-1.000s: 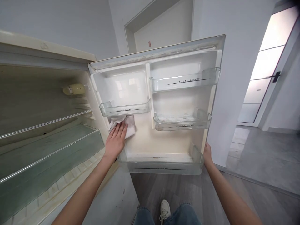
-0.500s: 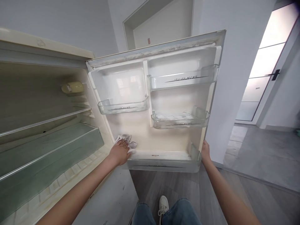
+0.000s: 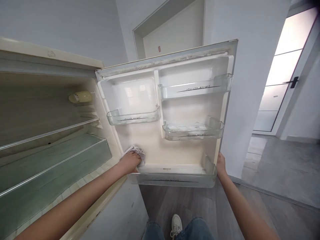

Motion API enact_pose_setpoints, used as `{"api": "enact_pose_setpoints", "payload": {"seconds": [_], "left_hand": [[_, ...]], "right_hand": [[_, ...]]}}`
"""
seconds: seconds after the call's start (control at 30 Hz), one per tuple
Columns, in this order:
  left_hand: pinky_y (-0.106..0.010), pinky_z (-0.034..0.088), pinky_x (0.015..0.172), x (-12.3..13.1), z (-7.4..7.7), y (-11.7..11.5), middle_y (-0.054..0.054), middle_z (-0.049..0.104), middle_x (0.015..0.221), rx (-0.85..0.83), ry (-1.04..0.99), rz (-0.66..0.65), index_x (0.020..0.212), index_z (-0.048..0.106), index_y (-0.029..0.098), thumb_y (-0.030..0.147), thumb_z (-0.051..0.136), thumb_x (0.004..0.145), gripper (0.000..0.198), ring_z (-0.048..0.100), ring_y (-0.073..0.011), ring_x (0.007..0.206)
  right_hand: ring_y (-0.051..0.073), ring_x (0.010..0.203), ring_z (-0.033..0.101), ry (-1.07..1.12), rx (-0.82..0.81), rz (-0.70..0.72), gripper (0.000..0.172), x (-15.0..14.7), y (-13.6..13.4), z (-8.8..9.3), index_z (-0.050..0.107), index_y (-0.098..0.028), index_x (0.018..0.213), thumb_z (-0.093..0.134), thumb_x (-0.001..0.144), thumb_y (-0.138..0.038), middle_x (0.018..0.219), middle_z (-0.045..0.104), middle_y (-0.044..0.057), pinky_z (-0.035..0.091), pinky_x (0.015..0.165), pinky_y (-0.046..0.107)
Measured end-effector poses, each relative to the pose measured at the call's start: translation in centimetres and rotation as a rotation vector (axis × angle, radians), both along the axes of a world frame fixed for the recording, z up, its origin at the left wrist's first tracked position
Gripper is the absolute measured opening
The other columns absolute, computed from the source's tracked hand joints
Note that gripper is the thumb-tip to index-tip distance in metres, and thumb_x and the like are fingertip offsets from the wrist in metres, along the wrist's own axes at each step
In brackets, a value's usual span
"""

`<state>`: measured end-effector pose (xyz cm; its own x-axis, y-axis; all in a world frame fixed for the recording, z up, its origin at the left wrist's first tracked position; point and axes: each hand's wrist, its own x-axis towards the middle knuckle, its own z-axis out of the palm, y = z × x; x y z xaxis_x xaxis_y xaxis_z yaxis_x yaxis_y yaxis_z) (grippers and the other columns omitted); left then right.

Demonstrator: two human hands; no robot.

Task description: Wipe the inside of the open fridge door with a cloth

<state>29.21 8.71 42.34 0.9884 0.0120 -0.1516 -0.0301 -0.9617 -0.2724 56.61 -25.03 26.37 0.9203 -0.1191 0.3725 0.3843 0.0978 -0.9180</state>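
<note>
My left hand (image 3: 130, 162) is closed on a pale, crumpled cloth (image 3: 137, 150), pressed against the lower left of the refrigerator door's (image 3: 152, 145) inner face. Just below that hand runs the clear bottom door bin (image 3: 172, 180). At the door's right edge, my right hand (image 3: 221, 164) grips the edge, its fingertips hidden behind the door. Higher on the door are a small left bin (image 3: 133, 117), an upper right bin (image 3: 196, 89) and a middle right bin (image 3: 193, 133) with whitish stuff in it.
To the left is the refrigerator's interior, with a glass shelf (image 3: 50, 133), a greenish drawer (image 3: 55, 166) and a yellowish lamp cover (image 3: 81, 97). A recessed wall niche (image 3: 172, 33) lies behind the door. A glazed door (image 3: 277, 73) stands at far right; grey flooring (image 3: 200, 203) lies below.
The fingers of my left hand have curled in and bunched the cloth more tightly at nearly the same spot. My right hand stays on the door edge. The view has tilted slightly upward.
</note>
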Motion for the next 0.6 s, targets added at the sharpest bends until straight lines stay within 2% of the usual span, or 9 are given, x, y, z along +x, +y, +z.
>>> {"api": "enact_pose_setpoints", "payload": {"seconds": [0.07,0.13,0.27,0.33,0.4,0.5,0.6], "left_hand": [[-0.042,0.037,0.104,0.1,-0.3,0.3,-0.014,0.073,0.110,0.030,-0.007,-0.012,0.091,0.071,0.016,0.012,0.062,0.069,0.023,0.062,-0.0285,0.109],[-0.042,0.037,0.103,0.3,-0.6,0.7,-0.014,0.074,0.106,0.048,-0.018,-0.017,0.080,0.072,0.017,0.004,0.051,0.072,0.026,0.062,-0.0267,0.106],[-0.043,0.038,0.097,0.7,-0.6,0.9,-0.015,0.075,0.091,0.059,-0.027,-0.004,0.067,0.070,0.019,0.001,0.046,0.070,0.030,0.064,-0.0267,0.094],[-0.043,0.040,0.094,0.6,-0.5,0.4,-0.015,0.075,0.085,0.065,-0.025,-0.001,0.072,0.071,0.019,0.006,0.048,0.073,0.026,0.065,-0.0274,0.089],[-0.042,0.042,0.086,0.2,-0.5,-0.6,-0.015,0.075,0.089,0.030,-0.076,0.011,0.090,0.070,0.019,0.019,0.044,0.083,0.027,0.065,-0.0283,0.088],[-0.038,0.044,0.076,-0.3,-1.1,-2.1,-0.013,0.074,0.100,-0.173,-0.213,0.119,0.113,0.059,0.022,0.040,0.023,0.094,0.044,0.067,-0.0280,0.093],[-0.036,0.047,0.075,0.0,-1.9,-2.5,-0.014,0.075,0.100,-0.362,-0.147,0.235,0.107,0.061,0.019,0.044,0.022,0.094,0.048,0.068,-0.0271,0.092]], "right_hand": [[0.022,0.070,0.057,0.017,0.006,0.005,0.059,0.0,0.0,0.0,0.059,-0.020,0.076,0.053,0.065,-0.078,0.068,0.061,0.005,0.046,0.065,0.036],[0.021,0.067,0.056,0.036,0.001,-0.001,0.059,0.1,0.1,-0.1,0.058,-0.021,0.075,0.052,0.065,-0.078,0.066,0.060,0.004,0.045,0.062,0.035],[0.022,0.069,0.058,0.015,-0.011,0.003,0.058,0.1,0.0,-0.1,0.058,-0.022,0.075,0.050,0.067,-0.078,0.067,0.061,0.003,0.046,0.062,0.035],[0.022,0.069,0.058,0.008,-0.012,0.008,0.057,0.2,0.0,-0.2,0.058,-0.022,0.076,0.049,0.068,-0.078,0.067,0.062,0.003,0.046,0.062,0.035],[0.022,0.069,0.058,0.011,-0.013,0.007,0.057,0.3,0.0,-0.3,0.058,-0.022,0.076,0.049,0.069,-0.078,0.068,0.063,0.003,0.047,0.062,0.035],[0.022,0.070,0.058,0.002,-0.012,-0.005,0.056,0.4,0.1,-0.2,0.057,-0.022,0.074,0.050,0.067,-0.077,0.068,0.062,0.004,0.046,0.064,0.036],[0.021,0.066,0.056,0.012,-0.008,-0.012,0.055,0.3,0.1,-0.1,0.055,-0.022,0.071,0.052,0.064,-0.077,0.065,0.060,0.003,0.045,0.062,0.035]]}}
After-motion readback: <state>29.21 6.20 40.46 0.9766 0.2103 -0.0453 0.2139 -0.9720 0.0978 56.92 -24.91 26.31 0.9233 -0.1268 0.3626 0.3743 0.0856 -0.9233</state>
